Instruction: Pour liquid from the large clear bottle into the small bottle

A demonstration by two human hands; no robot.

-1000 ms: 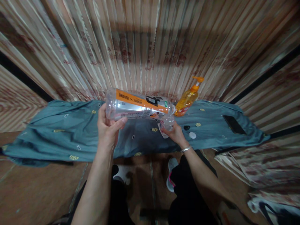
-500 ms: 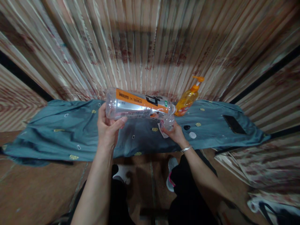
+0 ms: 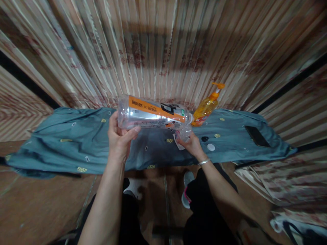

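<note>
A large clear plastic bottle (image 3: pixel 153 114) with an orange and silver label lies nearly level in the air. My left hand (image 3: pixel 121 136) is closed round its base end, thumb along the near side. The bottle's neck points right, its open mouth just above a small clear plastic container (image 3: pixel 185 132). Around that container my right hand (image 3: pixel 191 144) is closed, low over the cloth. Whether liquid passes between them I cannot tell. A pale card or packet (image 3: pixel 178 143) lies partly hidden behind my right fingers.
A yellow pump bottle (image 3: pixel 204 110) stands right behind the bottle's mouth. A white cap (image 3: pixel 211 147), a small black item (image 3: pixel 205 139) and a dark phone (image 3: pixel 257 136) lie on the teal patterned cloth (image 3: pixel 84 143). Pleated curtain (image 3: pixel 158 61) rises behind.
Almost nothing differs. The whole scene has shifted slightly right in view, and both hands keep the same holds on the bottle and the small container.
</note>
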